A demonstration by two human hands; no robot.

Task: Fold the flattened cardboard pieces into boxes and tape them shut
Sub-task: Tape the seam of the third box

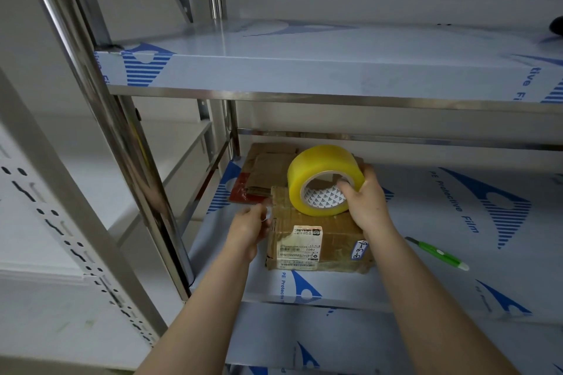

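Observation:
A small folded cardboard box [320, 240] with a white shipping label lies on the lower steel shelf [457, 253]. On its far part rests a big roll of yellowish clear tape [323, 173], tilted on edge. My right hand [367, 201] grips the roll, thumb inside the core and fingers round the outside. My left hand [251, 227] pinches the loose end of the tape at the box's left edge. Behind the box lie flattened cardboard pieces [268, 173], one with a red patch.
A green-handled utility knife [438, 253] lies on the shelf to the right of the box. An upper shelf [304, 70] overhangs the work area. Steel uprights [128, 143] stand at the left. A dark object [557, 29] sits at the upper shelf's far right.

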